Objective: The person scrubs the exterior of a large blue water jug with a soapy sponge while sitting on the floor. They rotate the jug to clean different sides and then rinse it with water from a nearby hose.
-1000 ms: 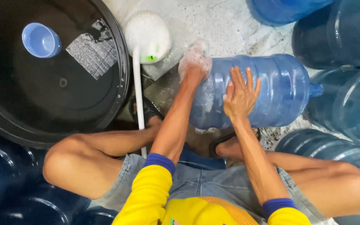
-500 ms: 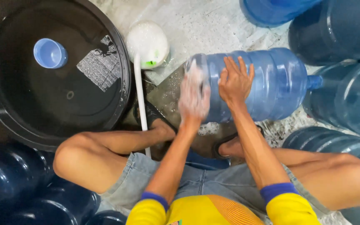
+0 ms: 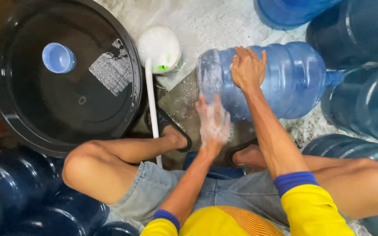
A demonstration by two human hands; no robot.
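Note:
A big blue water jug (image 3: 285, 78) lies on its side on the wet concrete floor, neck pointing right. My right hand (image 3: 247, 67) presses down on its upper side near the base end, fingers curled over the curve. My left hand (image 3: 213, 122), covered in soap foam and blurred by motion, is at the jug's lower base edge with its fingers spread; I see nothing clearly held in it. I am squatting with both knees wide and my sandalled feet (image 3: 171, 129) just in front of the jug.
A large black tub (image 3: 9, 109) of water at the left holds a small blue cup (image 3: 58, 57) and a grey mesh pad (image 3: 111, 72). A foamy white bowl (image 3: 159, 46) and a long white handle (image 3: 152, 105) lie between tub and jug. Other blue jugs (image 3: 364, 100) crowd the right and lower left.
My left hand has slid from the top of the jug's base down to its lower edge. The right hand's spread fingers have closed over the jug.

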